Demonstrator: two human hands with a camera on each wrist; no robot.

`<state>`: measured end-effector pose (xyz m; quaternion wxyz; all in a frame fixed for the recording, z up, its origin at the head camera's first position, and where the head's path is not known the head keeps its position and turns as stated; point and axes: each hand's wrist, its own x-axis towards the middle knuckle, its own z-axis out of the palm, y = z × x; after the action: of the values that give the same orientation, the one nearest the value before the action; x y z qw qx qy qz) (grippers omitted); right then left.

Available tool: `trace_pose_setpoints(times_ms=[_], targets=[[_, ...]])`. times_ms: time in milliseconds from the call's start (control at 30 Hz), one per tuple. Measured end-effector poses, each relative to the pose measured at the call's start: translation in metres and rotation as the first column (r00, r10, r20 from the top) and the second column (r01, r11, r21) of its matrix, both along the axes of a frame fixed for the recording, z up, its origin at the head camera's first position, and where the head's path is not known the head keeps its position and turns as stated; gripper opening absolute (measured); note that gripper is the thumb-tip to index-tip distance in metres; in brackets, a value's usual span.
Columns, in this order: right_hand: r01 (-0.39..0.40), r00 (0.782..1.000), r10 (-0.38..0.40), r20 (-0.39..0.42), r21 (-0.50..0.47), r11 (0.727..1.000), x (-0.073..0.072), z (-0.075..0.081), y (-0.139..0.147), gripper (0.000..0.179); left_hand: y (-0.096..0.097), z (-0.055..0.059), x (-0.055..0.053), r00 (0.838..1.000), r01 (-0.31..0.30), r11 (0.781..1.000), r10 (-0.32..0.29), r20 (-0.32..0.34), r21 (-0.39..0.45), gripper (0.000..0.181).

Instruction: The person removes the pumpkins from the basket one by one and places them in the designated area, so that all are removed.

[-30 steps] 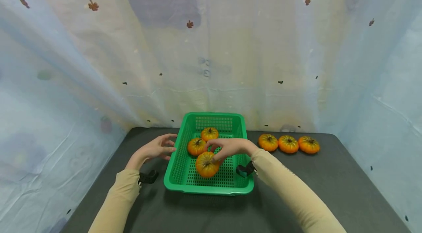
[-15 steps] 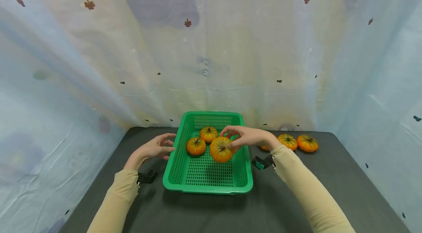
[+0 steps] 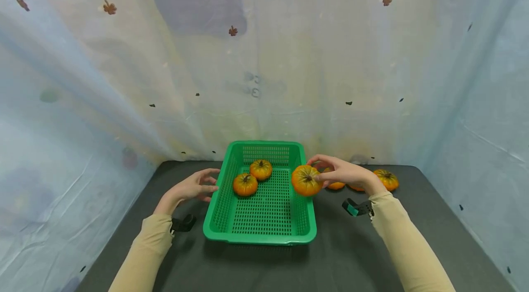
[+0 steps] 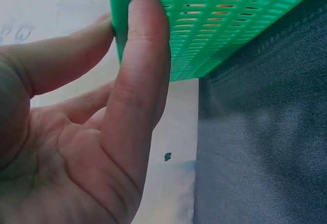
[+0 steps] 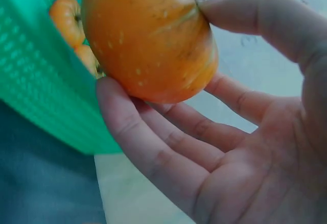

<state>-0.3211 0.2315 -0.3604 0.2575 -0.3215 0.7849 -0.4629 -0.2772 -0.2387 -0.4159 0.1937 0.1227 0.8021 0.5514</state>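
Observation:
My right hand (image 3: 340, 172) holds a small orange pumpkin (image 3: 306, 180) above the right rim of a green plastic basket (image 3: 260, 238). In the right wrist view, the thumb presses the pumpkin near its stem and the other fingers support it from the opposite side. Two more pumpkins sit inside the basket, one nearer (image 3: 245, 185) and one farther back (image 3: 261, 170). At the basket's left side, my left hand (image 3: 191, 189) touches the outer rim with relaxed fingers. The left wrist view shows its fingers against the slotted wall (image 4: 214, 24).
A row of pumpkins lies on the dark table (image 3: 351, 246) right of the basket. The rightmost pumpkin (image 3: 386, 180) shows well; my right hand and wrist partly cover the others. A pale patterned curtain (image 3: 281, 76) hangs behind and at both sides.
My right hand has lifted the pumpkin from inside the basket and carried it rightward to above the right rim. My left hand has stayed at the left rim.

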Motion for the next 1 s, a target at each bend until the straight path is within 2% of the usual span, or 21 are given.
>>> trace_pose_setpoints(times_ms=[267, 500, 1000], targets=[[0.076, 0.996, -0.075, 0.038, -0.045, 0.996, 0.003, -0.011, 0.035, 0.044, -0.001, 0.0, 0.0, 1.0, 0.005, 1.0, -0.006, 0.006, 0.015, 0.071], [0.152, 0.986, -0.147, 0.082, -0.057, 0.987, 0.007, -0.029, 0.061, 0.045, -0.001, -0.001, 0.0, 1.0, 0.009, 1.0, -0.009, 0.016, 0.023, 0.073], [0.185, 0.975, -0.177, 0.138, -0.052, 0.981, 0.011, -0.071, 0.079, 0.049, 0.001, -0.003, 0.002, 1.0, -0.002, 1.0, 0.002, 0.003, 0.022, 0.071]])
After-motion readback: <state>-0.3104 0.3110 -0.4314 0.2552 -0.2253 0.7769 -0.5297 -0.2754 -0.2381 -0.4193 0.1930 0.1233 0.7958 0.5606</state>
